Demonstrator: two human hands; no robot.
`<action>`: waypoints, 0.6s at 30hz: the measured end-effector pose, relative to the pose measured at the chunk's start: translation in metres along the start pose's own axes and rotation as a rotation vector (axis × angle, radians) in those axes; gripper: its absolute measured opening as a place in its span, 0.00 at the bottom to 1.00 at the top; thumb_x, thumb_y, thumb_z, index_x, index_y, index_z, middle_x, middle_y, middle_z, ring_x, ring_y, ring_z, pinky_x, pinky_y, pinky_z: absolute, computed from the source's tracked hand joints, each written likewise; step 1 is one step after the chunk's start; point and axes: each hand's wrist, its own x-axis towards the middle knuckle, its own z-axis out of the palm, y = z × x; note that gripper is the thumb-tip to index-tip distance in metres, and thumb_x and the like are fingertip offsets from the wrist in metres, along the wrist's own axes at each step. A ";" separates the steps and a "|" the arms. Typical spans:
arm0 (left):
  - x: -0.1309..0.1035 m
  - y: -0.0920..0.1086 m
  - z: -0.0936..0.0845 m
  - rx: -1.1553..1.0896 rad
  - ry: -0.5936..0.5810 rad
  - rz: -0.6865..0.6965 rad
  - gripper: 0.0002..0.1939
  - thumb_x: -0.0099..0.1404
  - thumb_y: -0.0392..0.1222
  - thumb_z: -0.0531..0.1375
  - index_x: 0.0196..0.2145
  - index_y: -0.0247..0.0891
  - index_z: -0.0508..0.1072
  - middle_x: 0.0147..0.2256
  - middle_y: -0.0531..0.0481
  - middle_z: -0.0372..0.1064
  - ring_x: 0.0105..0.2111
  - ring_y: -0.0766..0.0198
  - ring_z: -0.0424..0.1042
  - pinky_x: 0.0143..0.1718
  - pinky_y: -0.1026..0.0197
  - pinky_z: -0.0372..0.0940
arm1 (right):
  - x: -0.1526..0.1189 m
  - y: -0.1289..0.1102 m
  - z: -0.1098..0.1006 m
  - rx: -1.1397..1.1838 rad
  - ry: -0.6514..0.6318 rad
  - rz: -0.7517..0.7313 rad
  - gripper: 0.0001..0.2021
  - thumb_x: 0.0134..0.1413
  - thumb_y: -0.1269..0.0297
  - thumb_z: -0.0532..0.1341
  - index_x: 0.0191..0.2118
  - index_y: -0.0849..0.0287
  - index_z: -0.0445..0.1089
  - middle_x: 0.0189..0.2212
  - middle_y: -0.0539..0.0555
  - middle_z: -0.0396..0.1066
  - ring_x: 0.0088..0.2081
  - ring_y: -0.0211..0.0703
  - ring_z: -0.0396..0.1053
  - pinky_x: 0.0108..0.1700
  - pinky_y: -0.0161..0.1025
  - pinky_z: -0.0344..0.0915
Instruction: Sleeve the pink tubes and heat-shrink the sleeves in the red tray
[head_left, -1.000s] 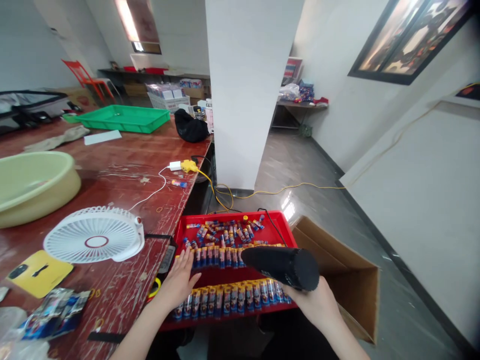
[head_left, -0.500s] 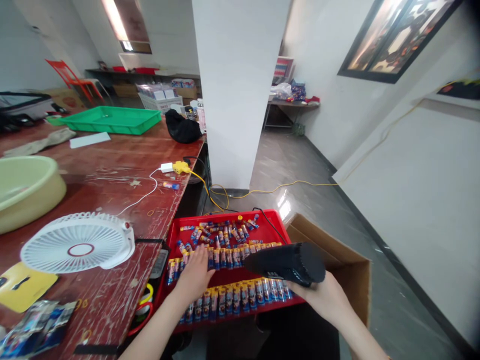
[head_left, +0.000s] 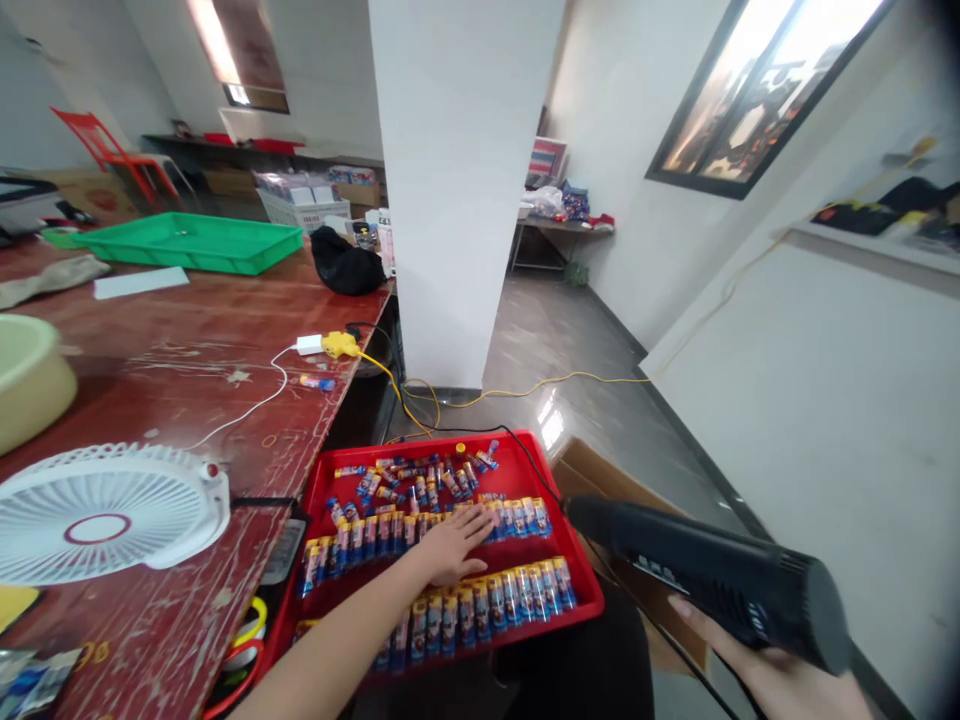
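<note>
A red tray (head_left: 532,452) holds two rows of small tubes with yellow caps and blue labels, plus loose tubes (head_left: 427,480) lying at its back. My left hand (head_left: 454,545) rests on the upper row of tubes (head_left: 367,537), fingers extended toward the right. Beyond the tray's right edge, my right hand (head_left: 772,670) grips a black heat gun (head_left: 705,565) from below. The gun's nozzle end points left, at the tray's right rim. Its black cord trails downward.
Left of the tray, a scratched red table (head_left: 217,390) bears a white fan (head_left: 105,515), a pale green basin (head_left: 30,385), a green tray (head_left: 187,243) and a yellow plug (head_left: 340,344). An open cardboard box (head_left: 600,475) stands to the right. A white pillar (head_left: 457,200) rises behind.
My left hand has slid right along the upper row. My right hand has carried the heat gun right, away from above the tray. The view has shifted slightly to the right.
</note>
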 end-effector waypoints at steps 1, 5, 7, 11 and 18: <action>-0.012 -0.001 -0.004 0.005 0.010 -0.020 0.36 0.65 0.58 0.50 0.64 0.39 0.46 0.65 0.42 0.41 0.65 0.51 0.36 0.63 0.43 0.41 | -0.001 0.000 0.006 -0.007 -0.040 0.012 0.19 0.37 0.52 0.67 0.37 0.56 0.75 0.36 0.57 0.78 0.37 0.59 0.76 0.33 0.43 0.74; -0.050 0.001 -0.019 0.039 0.158 -0.190 0.35 0.67 0.58 0.45 0.65 0.39 0.38 0.66 0.43 0.31 0.65 0.54 0.31 0.64 0.47 0.41 | -0.004 -0.008 0.039 0.018 -0.281 -0.015 0.19 0.41 0.50 0.65 0.36 0.59 0.75 0.36 0.56 0.78 0.39 0.57 0.75 0.36 0.41 0.74; -0.066 0.002 -0.023 0.059 0.252 -0.316 0.34 0.69 0.55 0.41 0.65 0.33 0.36 0.66 0.37 0.30 0.65 0.53 0.29 0.63 0.44 0.41 | -0.007 -0.017 0.057 0.011 -0.351 -0.030 0.18 0.44 0.50 0.63 0.35 0.58 0.76 0.32 0.55 0.79 0.37 0.55 0.75 0.34 0.40 0.73; -0.099 -0.003 -0.021 0.089 0.342 -0.478 0.34 0.69 0.55 0.41 0.64 0.29 0.41 0.65 0.33 0.36 0.64 0.50 0.34 0.62 0.41 0.45 | -0.011 -0.032 0.082 -0.026 -0.363 -0.097 0.16 0.45 0.52 0.62 0.35 0.59 0.76 0.27 0.55 0.78 0.31 0.53 0.75 0.31 0.39 0.71; -0.127 -0.009 -0.009 0.133 0.376 -0.538 0.34 0.67 0.54 0.47 0.64 0.31 0.45 0.64 0.34 0.41 0.64 0.49 0.40 0.61 0.43 0.49 | -0.004 -0.027 0.075 -0.183 -0.423 -0.123 0.16 0.46 0.51 0.61 0.33 0.58 0.76 0.30 0.57 0.78 0.36 0.58 0.75 0.35 0.42 0.69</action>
